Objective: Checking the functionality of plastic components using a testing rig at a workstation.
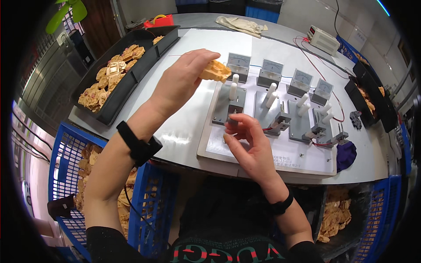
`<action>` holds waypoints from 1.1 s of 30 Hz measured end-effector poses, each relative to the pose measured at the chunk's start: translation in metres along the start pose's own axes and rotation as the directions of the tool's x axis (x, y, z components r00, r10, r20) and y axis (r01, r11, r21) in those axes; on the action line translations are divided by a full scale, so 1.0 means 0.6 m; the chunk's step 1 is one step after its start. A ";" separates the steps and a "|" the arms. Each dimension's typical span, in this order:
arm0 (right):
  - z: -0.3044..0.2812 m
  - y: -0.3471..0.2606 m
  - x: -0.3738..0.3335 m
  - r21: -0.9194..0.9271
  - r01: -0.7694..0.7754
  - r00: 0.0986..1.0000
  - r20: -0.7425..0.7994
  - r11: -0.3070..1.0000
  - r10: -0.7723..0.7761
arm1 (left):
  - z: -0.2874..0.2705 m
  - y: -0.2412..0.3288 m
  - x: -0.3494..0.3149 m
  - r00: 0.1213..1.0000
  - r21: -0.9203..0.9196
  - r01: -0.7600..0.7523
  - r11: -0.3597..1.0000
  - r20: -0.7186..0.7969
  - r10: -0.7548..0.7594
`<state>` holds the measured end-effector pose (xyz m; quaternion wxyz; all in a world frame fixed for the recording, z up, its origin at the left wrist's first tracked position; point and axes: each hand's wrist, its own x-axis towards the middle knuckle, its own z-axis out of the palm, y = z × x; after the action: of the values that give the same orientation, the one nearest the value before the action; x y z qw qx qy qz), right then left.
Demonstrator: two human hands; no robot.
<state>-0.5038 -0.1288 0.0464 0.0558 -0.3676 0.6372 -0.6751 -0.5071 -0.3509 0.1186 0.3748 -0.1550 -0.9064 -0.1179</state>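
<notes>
My left hand (182, 79) is closed around a tan moulded plastic part (215, 71), held above the upper end of the leftmost grey test fixture (222, 105). Two white upright pegs (233, 91) stand on that fixture, just below the part. An analog panel meter (239, 62) sits behind it. My right hand (250, 147) is near the fixture's front end, thumb and curled fingers apart, with nothing visible between them. Its fingertips are close to a small dark block (235, 109) on the fixture; whether they touch it I cannot tell.
More grey fixtures with white pegs (271, 97) and meters (270, 72) share the white board (263, 162). A black tray (144, 65) of tan parts lies left; blue crates (151, 206) flank me below. A power supply (323, 40) and cloth (241, 25) are at the back.
</notes>
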 end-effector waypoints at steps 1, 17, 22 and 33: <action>-0.005 0.003 -0.003 -0.034 0.005 1.000 0.024 0.999 -0.004 | 0.014 -0.001 0.006 1.000 -0.008 0.023 1.000 -0.015 -0.023; -0.018 0.014 -0.019 -0.055 -0.022 0.998 0.051 0.998 0.025 | 0.065 0.030 0.002 0.953 -0.099 -0.248 0.964 0.152 0.261; -0.009 0.012 -0.019 -0.042 -0.028 0.999 0.045 0.999 0.030 | 0.072 0.026 -0.003 0.922 -0.157 -0.195 0.968 0.307 0.236; -0.016 -0.001 -0.024 -0.256 0.032 0.995 -0.081 0.966 -0.055 | -0.062 0.047 -0.095 0.952 -0.113 0.209 0.971 0.250 -0.175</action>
<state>-0.4988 -0.1128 0.0417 -0.0345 -0.3556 0.7121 -0.6044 -0.4348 -0.3482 0.1064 0.2384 -0.1044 -0.9453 -0.1967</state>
